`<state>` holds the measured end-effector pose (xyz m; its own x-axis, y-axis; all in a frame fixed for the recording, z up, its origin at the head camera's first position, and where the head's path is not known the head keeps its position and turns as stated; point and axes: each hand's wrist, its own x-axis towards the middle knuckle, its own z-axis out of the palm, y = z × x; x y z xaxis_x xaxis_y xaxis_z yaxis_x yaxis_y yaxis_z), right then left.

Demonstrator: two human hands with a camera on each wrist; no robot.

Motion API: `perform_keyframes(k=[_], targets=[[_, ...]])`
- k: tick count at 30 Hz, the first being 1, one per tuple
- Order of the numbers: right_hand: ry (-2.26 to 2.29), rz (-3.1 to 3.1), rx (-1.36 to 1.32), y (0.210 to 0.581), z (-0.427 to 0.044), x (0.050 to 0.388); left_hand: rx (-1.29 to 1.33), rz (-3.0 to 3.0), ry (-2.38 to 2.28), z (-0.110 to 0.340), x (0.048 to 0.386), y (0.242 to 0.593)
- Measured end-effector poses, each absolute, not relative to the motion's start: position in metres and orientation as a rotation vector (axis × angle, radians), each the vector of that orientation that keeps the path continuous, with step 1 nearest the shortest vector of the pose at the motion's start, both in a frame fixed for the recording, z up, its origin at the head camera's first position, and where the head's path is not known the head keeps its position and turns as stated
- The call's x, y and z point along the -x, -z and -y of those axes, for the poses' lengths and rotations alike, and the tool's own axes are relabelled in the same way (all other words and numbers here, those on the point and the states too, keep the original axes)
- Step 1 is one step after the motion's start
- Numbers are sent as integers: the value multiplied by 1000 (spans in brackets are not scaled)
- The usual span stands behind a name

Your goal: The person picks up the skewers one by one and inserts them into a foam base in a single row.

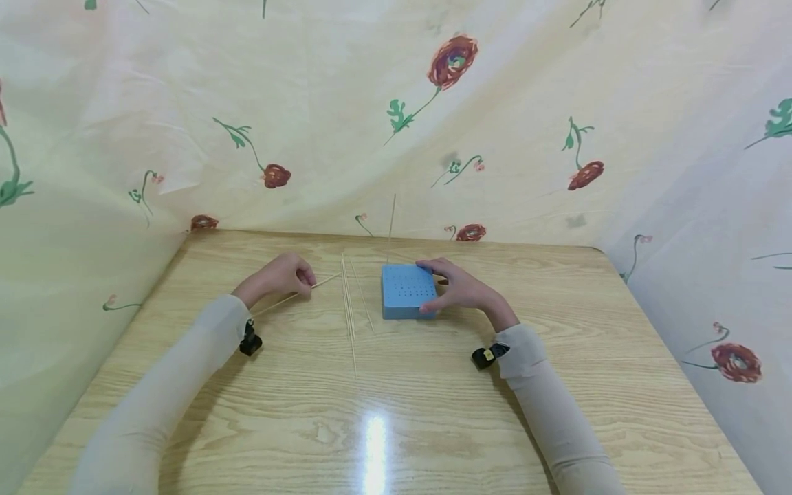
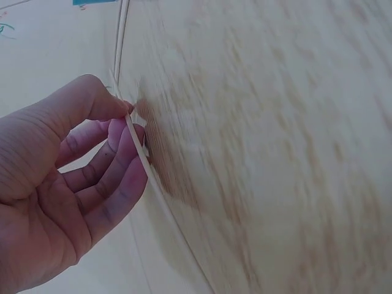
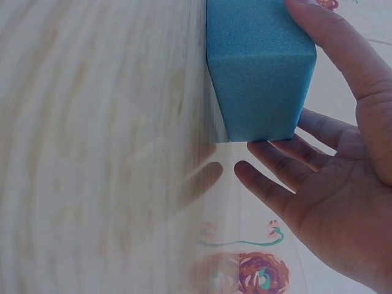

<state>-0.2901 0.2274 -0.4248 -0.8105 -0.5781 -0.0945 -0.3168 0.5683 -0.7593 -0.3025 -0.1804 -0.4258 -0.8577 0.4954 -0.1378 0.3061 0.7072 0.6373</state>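
Note:
My left hand pinches a thin wooden stick between thumb and fingertips, low over the table. In the left wrist view, the stick slants across the fingers, and its tip shows just past the thumb. A blue foam block with rows of small holes on top lies flat on the table. Another thin stick stands nearly upright at the block's far left corner. My right hand holds the block from the right, thumb at the near side and fingers at the far side.
Several loose thin sticks lie on the wooden table between the left hand and the block, pointing roughly away from me. A flowered cloth hangs behind the table and along both sides.

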Motion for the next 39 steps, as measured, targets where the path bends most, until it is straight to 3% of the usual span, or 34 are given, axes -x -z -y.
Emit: perform_keyframes(k=[7,16,24,39], targets=[[1109,-2474,721,425,-225,288,-629,-2601,-928,181,304,426],[1119,-2449,732,395,-215,266,-641,-2570,-996,182,305,426],[1110,-2474,736,425,-225,288,-564,-2477,-1109,183,306,416],[1104,-2478,737,426,-226,290,-470,-2435,-1318,181,304,410]])
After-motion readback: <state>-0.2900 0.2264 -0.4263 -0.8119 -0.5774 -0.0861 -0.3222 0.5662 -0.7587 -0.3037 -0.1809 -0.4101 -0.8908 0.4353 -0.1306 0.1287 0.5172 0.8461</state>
